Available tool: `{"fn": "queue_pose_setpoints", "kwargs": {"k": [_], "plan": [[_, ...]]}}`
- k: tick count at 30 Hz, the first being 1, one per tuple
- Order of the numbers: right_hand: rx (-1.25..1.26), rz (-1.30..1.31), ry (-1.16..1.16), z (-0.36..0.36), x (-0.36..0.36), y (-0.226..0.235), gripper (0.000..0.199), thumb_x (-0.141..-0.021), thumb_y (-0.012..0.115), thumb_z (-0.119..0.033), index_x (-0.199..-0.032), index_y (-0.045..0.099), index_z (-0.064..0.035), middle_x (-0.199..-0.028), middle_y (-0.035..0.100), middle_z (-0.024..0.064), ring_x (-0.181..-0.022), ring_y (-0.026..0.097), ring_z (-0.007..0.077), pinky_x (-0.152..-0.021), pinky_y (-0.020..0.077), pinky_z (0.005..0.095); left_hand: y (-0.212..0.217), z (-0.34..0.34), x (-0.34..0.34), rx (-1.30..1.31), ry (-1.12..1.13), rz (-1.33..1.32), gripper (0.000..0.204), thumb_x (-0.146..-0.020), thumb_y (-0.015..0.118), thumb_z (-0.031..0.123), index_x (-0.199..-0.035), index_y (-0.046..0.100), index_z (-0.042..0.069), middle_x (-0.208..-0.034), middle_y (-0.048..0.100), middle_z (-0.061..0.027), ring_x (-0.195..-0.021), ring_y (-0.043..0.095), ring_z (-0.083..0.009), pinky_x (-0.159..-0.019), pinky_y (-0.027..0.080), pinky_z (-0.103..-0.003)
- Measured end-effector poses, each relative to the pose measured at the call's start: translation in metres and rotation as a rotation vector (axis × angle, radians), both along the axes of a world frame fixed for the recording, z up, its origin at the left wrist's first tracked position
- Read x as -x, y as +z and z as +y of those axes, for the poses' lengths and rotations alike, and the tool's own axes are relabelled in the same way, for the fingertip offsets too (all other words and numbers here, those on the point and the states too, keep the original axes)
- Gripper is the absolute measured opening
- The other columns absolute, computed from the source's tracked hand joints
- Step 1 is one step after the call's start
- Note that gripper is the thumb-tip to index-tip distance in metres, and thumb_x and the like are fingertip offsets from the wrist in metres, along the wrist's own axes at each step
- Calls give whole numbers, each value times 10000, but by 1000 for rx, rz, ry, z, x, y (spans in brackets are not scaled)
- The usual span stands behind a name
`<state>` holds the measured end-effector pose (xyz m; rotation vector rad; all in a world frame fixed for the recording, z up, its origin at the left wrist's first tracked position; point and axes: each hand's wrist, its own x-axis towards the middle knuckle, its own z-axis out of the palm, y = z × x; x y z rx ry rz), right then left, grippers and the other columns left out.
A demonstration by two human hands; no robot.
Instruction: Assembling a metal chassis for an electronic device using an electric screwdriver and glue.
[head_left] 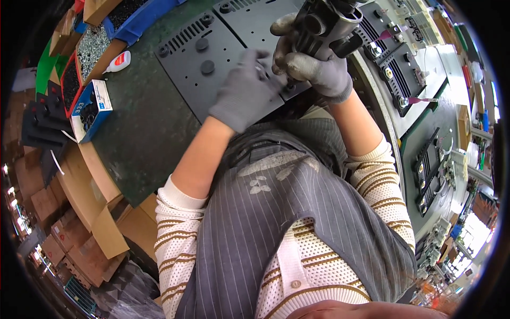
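Right hand (319, 66) gripping power screwdriver (329, 24) above black panel (212, 64), beside flat-fingered left hand (247, 90) pressing it.

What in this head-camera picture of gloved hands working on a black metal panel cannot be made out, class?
- Head view: the dark power tool tip, hidden behind the right hand.
- Head view: the spot on the black vented metal panel under the left hand, covered by its grey glove.
- Head view: the tool's top, cut off by the upper edge.
- Head view: small parts in the blue-and-white box, too small.
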<state>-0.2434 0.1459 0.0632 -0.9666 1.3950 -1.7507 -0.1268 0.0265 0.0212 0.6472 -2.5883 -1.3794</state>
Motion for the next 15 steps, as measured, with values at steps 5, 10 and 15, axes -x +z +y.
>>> {"fn": "queue_pose_setpoints", "kwargs": {"k": [5, 10, 15], "plan": [[399, 69, -144, 2, 5, 1, 486, -763, 607, -214, -1184, 517, 13, -789, 595, 96, -639, 577, 225, -616, 499, 356, -4, -45, -18, -1331, 322, 222, 300, -954, 500, 177, -1200, 516, 4, -821, 561, -34, -601, 439, -87, -473, 372, -200], [1270, -143, 453, -39, 23, -5, 476, -753, 651, -92, -1191, 495, 13, -867, 625, 138, -728, 643, 256, -625, 556, 379, 0, -38, -34, -1594, 283, 245, 263, -980, 476, 204, -1118, 555, -5, -861, 538, -68, -618, 460, -110, -440, 347, -203], [1223, -287, 179, -33, -16, 21, 435, -817, 570, -76, -1244, 493, -42, -1186, 540, 119, -821, 632, 226, -637, 567, 410, -2, -31, -40, -1805, 168, 194, 247, -955, 441, 260, -948, 542, 34, -741, 513, -60, -568, 453, -120, -389, 318, -208]]}}
